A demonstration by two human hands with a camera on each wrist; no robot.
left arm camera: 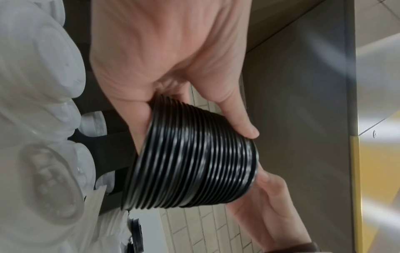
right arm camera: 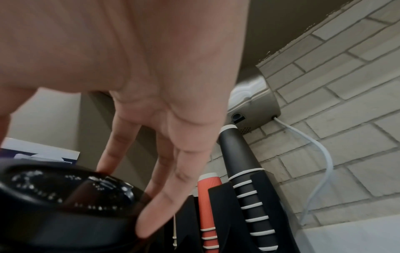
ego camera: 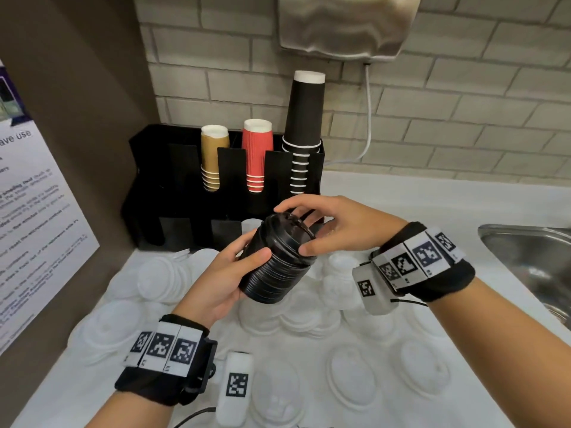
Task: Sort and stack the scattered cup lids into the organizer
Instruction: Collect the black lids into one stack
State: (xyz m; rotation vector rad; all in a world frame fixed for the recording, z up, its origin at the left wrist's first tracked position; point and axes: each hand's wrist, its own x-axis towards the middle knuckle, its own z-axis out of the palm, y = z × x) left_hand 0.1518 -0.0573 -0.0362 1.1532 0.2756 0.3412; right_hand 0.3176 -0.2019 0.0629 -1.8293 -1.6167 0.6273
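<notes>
1. White lids [ego camera: 355,378] are all over the counter [ego camera: 411,199], the closest ones right at the near edge, well in front of the organizer [ego camera: 148,168].
2. Left hand [ego camera: 222,279] is wrapped around the low end of a black lid stack [ego camera: 275,261], held up in front of the organizer.
3. Right hand [ego camera: 327,223] has its fingertips curled on the stack's top lid, thumb on the rim.
4. Key bit: the stack's long axis tilts up and back toward the organizer's lower slots, right behind it. I'd guess it goes in there next.
5. Those lower slots are dark and partly blocked by the hands, so I can't tell which are free. Cups [ego camera: 256,156] fill the upper row.
</notes>
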